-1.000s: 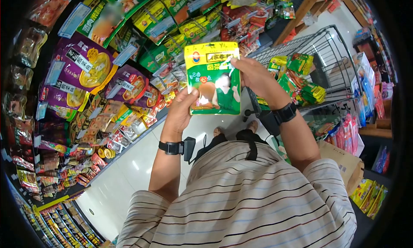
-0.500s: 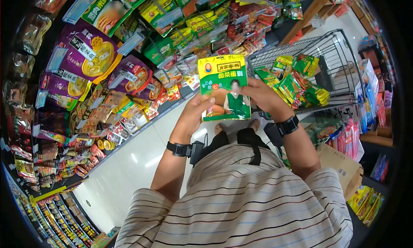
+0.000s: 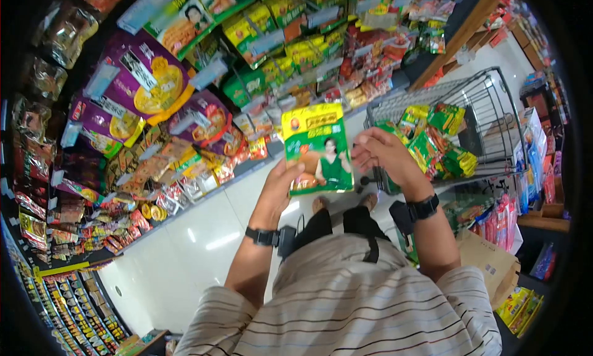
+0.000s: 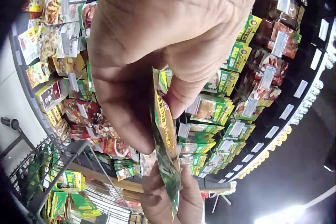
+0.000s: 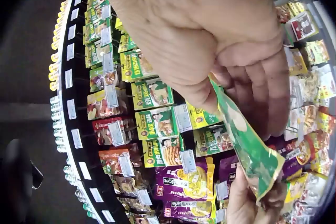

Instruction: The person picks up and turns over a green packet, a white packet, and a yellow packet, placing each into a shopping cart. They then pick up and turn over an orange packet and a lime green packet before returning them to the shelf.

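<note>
A green and yellow seasoning packet [image 3: 318, 147], printed with brown eggs and a person in green, is held upright in front of the torso. My left hand [image 3: 279, 182] pinches its lower left side, thumb on the front and fingers behind. In the left wrist view the packet [image 4: 166, 140] appears edge-on between that thumb and fingers. Beside its right edge is my right hand [image 3: 395, 160], its fingers loosely bent and the thumb off the printed front. The right wrist view has the packet [image 5: 252, 148] close by the right thumb and fingers.
A wire shopping cart [image 3: 494, 118] with several green and yellow packets [image 3: 432, 140] stands at the right. Shelves at the left and front carry purple bags [image 3: 151, 78] and hanging packets [image 3: 296, 53]. A brown paper bag [image 3: 488, 263] is at the lower right.
The packet has moved lower in the head view, still in my left hand. My right hand, which pinched the packet's right side, has come off it to the right.
</note>
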Action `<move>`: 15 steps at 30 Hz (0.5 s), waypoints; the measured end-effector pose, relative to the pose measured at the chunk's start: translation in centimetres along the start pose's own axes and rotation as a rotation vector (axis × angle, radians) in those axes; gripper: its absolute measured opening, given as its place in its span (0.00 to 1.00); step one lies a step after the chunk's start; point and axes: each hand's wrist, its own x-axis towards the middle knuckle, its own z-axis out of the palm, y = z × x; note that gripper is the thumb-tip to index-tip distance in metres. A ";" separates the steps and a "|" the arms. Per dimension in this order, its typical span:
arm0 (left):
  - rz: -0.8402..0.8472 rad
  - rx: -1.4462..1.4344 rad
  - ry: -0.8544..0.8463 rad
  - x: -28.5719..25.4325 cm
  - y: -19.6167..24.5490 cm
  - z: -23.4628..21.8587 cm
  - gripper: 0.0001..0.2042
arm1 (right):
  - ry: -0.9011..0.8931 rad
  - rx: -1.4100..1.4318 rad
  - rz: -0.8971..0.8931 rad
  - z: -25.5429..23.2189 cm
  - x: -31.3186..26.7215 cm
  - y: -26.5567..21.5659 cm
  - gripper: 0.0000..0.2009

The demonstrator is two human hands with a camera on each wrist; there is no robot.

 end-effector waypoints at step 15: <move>-0.011 -0.025 -0.003 -1.1 1.7 -1.4 0.16 | -1.101 0.308 -0.883 10.8 -10.1 -14.1 0.14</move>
